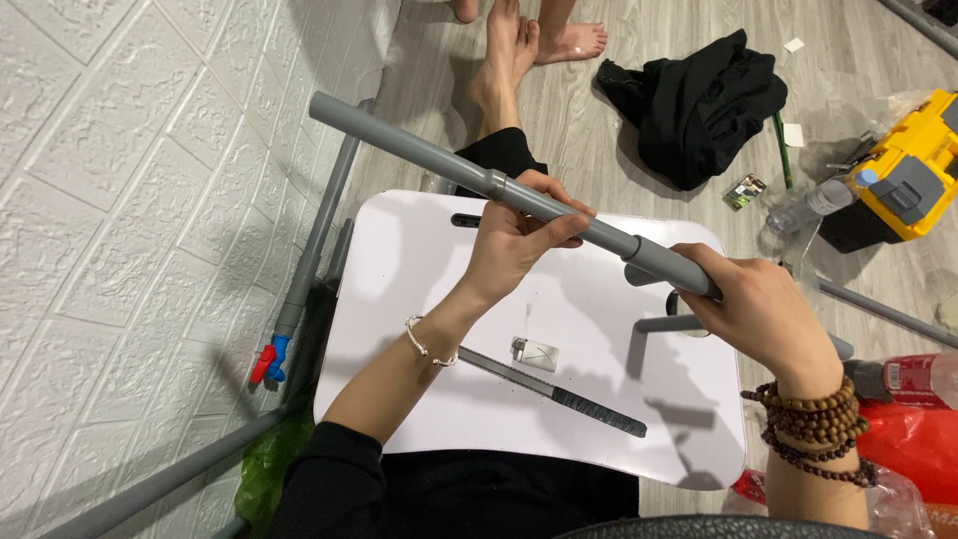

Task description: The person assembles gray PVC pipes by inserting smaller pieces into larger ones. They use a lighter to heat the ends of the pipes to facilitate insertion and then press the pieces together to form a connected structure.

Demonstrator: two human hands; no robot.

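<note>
I hold a long grey plastic pipe (419,145) with joined fittings slanted above a small white lap table (419,299). My left hand (519,235) grips the pipe near a coupling in its middle. My right hand (763,309) wraps a grey elbow fitting at the pipe's lower right end. On the table lie a thin saw blade (559,392), a small clear lighter (534,352) and a short grey pipe piece (664,322). A silver bracelet sits on my left wrist, wooden beads on my right.
A white brick-pattern wall (130,220) stands at left with grey pipes (314,250) and a red and blue valve (267,361) along it. A person's bare feet (519,45), black cloth (699,95), a yellow toolbox (908,165), a plastic bottle (803,205) and red bag (913,439) lie around.
</note>
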